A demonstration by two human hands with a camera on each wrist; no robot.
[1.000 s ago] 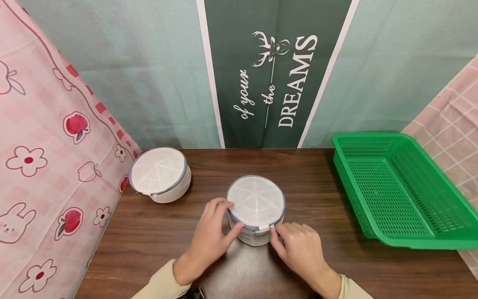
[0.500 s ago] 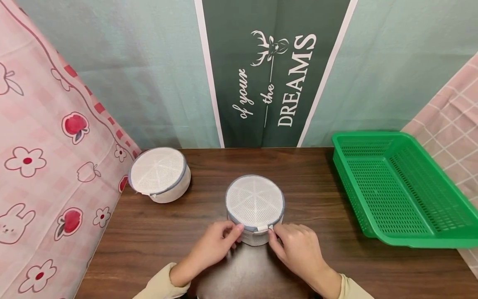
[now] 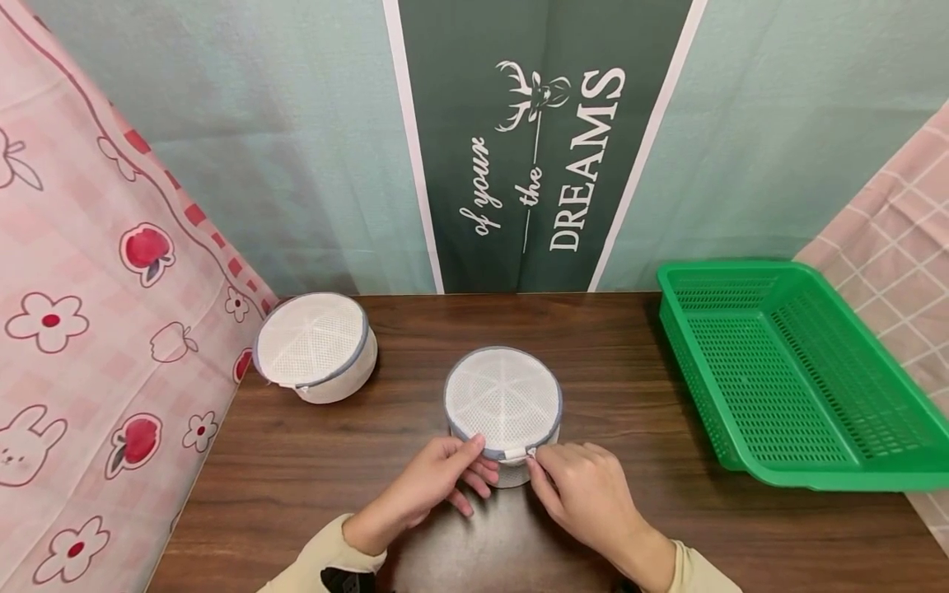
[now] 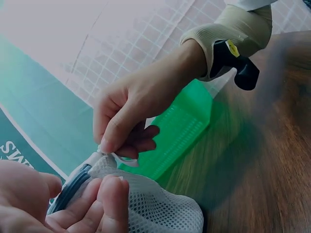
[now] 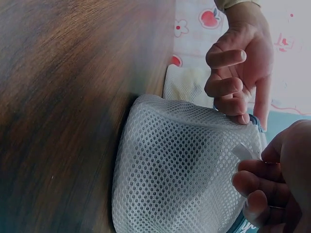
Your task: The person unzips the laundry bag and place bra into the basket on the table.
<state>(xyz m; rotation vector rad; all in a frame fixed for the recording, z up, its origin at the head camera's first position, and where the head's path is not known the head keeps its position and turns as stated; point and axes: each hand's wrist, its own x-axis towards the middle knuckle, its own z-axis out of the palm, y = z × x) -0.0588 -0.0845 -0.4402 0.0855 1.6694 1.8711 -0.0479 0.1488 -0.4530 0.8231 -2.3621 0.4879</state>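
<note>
A round white mesh laundry bag (image 3: pixel 502 395) with a blue-grey zip edge stands upright on the table in front of me. My right hand (image 3: pixel 589 490) pinches the zip pull at the bag's near rim. In the right wrist view, a small white tab (image 5: pixel 245 152) shows beside those fingers. My left hand (image 3: pixel 445 473) holds the rim just to the left, thumb on the top edge and fingers against the side. Through the mesh wall (image 5: pixel 170 150), a darker area shows. The zip (image 4: pixel 73 187) appears between the left thumb and fingers in the left wrist view.
Another round mesh laundry bag (image 3: pixel 315 342) stands at the back left of the wooden table (image 3: pixel 415 329). On the right is a green plastic basket (image 3: pixel 778 478). Printed cloths hang along the back and both sides.
My left hand has come down from the top of the bag to its near rim, closer to the right hand. The right hand and bag have hardly moved.
</note>
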